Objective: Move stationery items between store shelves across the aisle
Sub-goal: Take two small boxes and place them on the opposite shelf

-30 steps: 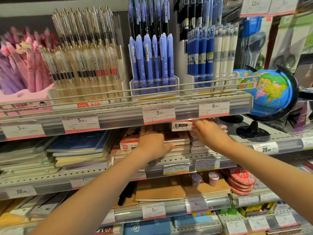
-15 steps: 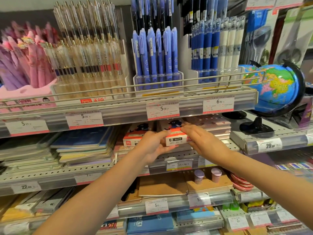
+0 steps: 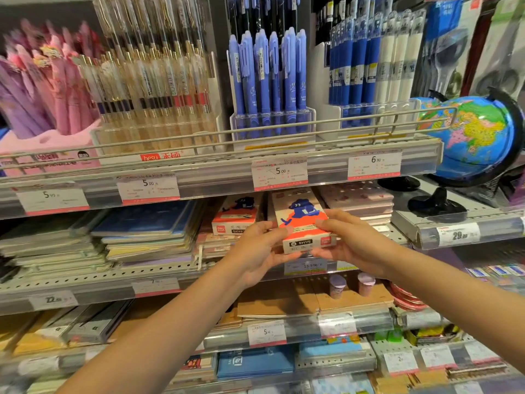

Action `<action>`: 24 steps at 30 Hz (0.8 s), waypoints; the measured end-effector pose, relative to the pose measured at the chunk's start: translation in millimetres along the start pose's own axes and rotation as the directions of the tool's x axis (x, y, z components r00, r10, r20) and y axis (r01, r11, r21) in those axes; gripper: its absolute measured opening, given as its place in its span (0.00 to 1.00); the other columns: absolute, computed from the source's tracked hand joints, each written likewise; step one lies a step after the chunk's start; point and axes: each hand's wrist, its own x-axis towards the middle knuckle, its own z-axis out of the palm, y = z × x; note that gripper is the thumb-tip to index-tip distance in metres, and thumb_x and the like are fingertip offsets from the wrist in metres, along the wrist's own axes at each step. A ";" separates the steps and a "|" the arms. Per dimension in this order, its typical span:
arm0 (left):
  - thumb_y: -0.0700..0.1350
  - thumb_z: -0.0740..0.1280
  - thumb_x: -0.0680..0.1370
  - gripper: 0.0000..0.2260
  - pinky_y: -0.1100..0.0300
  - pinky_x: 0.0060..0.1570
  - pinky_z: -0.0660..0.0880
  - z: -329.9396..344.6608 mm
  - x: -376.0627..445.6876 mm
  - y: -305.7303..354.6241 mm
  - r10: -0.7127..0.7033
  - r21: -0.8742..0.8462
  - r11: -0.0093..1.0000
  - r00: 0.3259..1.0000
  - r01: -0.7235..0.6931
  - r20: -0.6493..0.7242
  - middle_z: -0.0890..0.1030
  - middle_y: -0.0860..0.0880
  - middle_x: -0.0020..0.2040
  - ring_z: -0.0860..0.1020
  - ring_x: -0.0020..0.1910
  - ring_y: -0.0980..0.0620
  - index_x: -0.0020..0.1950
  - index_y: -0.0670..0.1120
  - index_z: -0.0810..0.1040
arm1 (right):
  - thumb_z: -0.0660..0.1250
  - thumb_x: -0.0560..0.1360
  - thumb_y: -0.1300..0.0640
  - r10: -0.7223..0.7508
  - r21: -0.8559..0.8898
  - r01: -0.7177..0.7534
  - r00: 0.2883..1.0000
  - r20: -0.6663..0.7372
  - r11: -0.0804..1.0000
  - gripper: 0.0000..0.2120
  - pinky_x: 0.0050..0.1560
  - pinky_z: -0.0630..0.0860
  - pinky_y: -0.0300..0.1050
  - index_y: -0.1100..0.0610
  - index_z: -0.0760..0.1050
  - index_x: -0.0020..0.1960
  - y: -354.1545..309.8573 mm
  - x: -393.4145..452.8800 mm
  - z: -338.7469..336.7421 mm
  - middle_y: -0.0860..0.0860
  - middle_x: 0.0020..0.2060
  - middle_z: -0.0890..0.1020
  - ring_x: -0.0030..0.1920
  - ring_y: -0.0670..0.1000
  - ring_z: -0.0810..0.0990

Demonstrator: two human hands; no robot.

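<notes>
Both hands held a flat white cardboard box printed with a blue creature on orange [image 3: 301,220] just in front of the middle shelf's front edge [image 3: 159,273], the left hand [image 3: 257,253] and right hand [image 3: 350,245] curled round its sides. A matching box [image 3: 234,218] lay on that shelf. Above, a clear plastic holder [image 3: 272,123] held upright blue pens [image 3: 268,72].

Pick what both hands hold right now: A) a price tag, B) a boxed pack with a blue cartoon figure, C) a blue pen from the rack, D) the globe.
B: the left hand and right hand grip the box from either side.
</notes>
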 end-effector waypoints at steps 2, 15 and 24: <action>0.42 0.66 0.76 0.19 0.59 0.38 0.82 -0.7 -2.6 -0.2 0.022 0.052 0.998 1.000 -0.023 0.011 0.79 0.42 0.57 0.81 0.52 0.47 0.65 0.42 0.67 | 0.63 0.76 0.61 -0.009 0.040 0.009 1.000 0.018 0.999 0.17 0.31 0.81 0.40 0.59 0.68 0.64 2.5 -0.9 0.0 0.61 0.53 0.81 0.44 0.55 0.84; 0.65 0.61 0.71 0.36 0.45 0.71 0.57 -65.4 17.2 16.8 0.497 0.903 -0.429 0.840 0.018 0.219 0.64 0.46 0.73 0.61 0.72 0.45 0.73 0.47 0.58 | 0.60 0.77 0.61 -0.033 0.011 0.033 0.999 0.005 0.999 0.15 0.29 0.80 0.36 0.59 0.69 0.64 3.8 -8.9 -3.2 0.61 0.51 0.82 0.36 0.52 0.85; 0.53 0.65 0.75 0.26 0.49 0.66 0.64 -76.9 14.0 17.7 0.501 0.872 -0.489 0.818 -0.002 0.283 0.71 0.47 0.68 0.68 0.67 0.46 0.71 0.48 0.64 | 0.61 0.77 0.60 -0.034 -0.021 0.034 0.999 0.002 0.999 0.14 0.34 0.82 0.38 0.58 0.70 0.62 1.9 -8.9 -5.8 0.61 0.51 0.82 0.39 0.53 0.85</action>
